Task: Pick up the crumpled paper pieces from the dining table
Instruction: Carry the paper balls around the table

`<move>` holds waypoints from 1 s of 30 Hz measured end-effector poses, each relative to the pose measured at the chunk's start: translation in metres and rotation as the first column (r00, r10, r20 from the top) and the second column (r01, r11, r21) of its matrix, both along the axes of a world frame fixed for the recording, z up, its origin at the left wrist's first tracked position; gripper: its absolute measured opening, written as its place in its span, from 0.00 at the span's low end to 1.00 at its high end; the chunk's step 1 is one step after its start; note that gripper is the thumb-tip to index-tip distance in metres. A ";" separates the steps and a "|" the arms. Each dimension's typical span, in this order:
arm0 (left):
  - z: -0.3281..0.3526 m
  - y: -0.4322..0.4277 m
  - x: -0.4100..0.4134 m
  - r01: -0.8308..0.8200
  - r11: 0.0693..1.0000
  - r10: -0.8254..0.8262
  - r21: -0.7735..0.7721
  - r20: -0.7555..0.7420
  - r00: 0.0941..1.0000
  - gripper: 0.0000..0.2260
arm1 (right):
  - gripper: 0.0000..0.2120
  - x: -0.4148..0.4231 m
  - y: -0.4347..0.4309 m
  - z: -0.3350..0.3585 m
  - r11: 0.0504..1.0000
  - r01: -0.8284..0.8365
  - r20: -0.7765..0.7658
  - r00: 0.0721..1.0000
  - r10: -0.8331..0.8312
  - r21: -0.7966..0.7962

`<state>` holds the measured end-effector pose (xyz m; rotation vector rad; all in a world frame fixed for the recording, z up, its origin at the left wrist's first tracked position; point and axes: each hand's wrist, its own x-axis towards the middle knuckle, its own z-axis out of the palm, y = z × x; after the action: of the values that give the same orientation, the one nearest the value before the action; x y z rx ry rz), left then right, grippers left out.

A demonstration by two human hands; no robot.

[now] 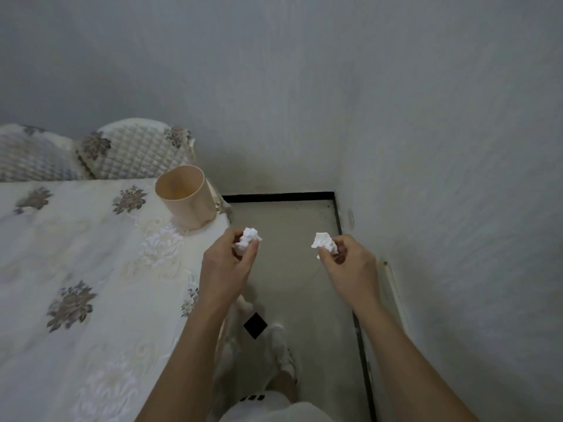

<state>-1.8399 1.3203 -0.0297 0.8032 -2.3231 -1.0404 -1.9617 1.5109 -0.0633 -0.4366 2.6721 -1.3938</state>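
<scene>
Head view, looking down: at the bottom centre, showing pale shorts (274, 409) and a white shoe (281, 351) on the grey floor (289, 239). Reaching up from the lower frame, two bare forearms. Closing around a crumpled paper piece (249, 237) just left of centre, the left hand (227, 266), fingers curled, paper pinched between thumb and fingertips, held just past the counter's right edge. Pinching a second crumpled paper piece (324, 242) right of centre, the right hand (350, 266), fingers likewise curled, held over the floor. Filling the left half, the counter (76, 254) under a cream floral cloth. Standing near its far right corner, just beyond the left hand, a beige cup (187, 197), upright and open. Behind it at upper left, quilted chair backs (134, 150) against the grey wall (274, 86).
</scene>
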 end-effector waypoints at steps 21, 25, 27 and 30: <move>0.008 -0.211 -0.101 -0.456 0.889 0.457 0.030 -0.086 0.885 0.05 | 0.05 -0.179 -0.284 0.014 0.903 -0.430 -0.042 0.902 0.430 0.007; 0.004 -0.235 -0.094 -0.569 0.822 0.568 0.002 -0.066 0.820 0.05 | 0.07 -0.183 -0.331 0.016 0.829 -0.558 -0.074 0.826 0.559 0.031; 0.005 -0.240 -0.092 -0.614 0.788 0.612 -0.047 -0.057 0.789 0.07 | 0.07 -0.182 -0.352 0.020 0.778 -0.627 -0.093 0.772 0.628 0.041; 0.012 -0.244 -0.090 -0.667 0.734 0.667 -0.130 -0.052 0.743 0.08 | 0.08 -0.178 -0.381 0.031 0.699 -0.712 -0.114 0.691 0.714 0.065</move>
<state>-1.9294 1.0765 -0.0177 1.4302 -1.8157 -0.5374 -2.1396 1.1302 -0.0321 -1.4271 2.1560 -1.0979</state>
